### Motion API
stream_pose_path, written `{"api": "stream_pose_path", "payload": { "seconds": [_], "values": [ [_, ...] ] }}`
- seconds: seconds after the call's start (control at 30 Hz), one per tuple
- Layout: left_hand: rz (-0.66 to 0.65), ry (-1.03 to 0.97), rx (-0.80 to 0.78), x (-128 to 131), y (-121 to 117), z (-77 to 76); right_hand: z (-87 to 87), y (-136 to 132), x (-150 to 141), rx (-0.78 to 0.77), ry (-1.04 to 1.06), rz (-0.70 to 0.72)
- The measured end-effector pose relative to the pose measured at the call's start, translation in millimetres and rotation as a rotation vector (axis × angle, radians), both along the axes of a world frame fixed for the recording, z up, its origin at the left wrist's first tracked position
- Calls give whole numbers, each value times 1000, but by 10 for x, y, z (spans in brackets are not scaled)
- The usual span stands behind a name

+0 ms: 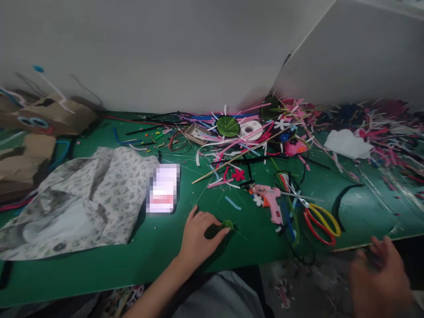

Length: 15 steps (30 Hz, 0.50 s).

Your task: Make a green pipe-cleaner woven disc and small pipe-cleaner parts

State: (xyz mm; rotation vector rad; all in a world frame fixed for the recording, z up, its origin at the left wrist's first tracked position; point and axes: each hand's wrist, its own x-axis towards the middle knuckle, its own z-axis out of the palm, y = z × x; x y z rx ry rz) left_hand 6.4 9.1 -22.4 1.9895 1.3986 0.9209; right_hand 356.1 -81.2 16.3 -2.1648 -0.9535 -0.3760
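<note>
My left hand (200, 234) rests low over the green tabletop, thumb and forefinger closed on the edge of a small green coil (228, 225), which looks like a rolled pipe cleaner. Past the table's front edge at the lower right is my right hand (380, 278). Motion smears its fingers, so I cannot make out whether it holds anything. Between the two hands lie a pink glue gun (270, 198) and scissors (319, 221) with one red and one yellow handle. A short light-blue strip (232, 202) lies just beyond the coil.
A phone (163, 187) with a lit, blurred screen touches a patterned cloth (99, 190) on the left. Cardboard pieces (56, 117) stand behind it. Pipe cleaners, sticks, a white spool (251, 130) and a round green piece (228, 126) are heaped along the back wall.
</note>
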Motion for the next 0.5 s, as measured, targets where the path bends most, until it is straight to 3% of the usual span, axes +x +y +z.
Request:
{"api": "stream_pose_path", "payload": {
  "seconds": [0.07,0.17,0.27,0.37,0.5],
  "values": [
    [0,1,0,1,-1,-3,27,157,-370,0,-112,144],
    [1,7,1,2,-3,3,-14,407,-1029,21,-72,649],
    [-2,19,9,3,-8,19,-122,568,-1530,-10,-18,895],
    [-12,32,13,1,-13,29,-205,641,-1748,-25,36,976],
    [-17,43,10,-1,-15,28,-233,672,-1787,-51,83,1005]
  ]
}}
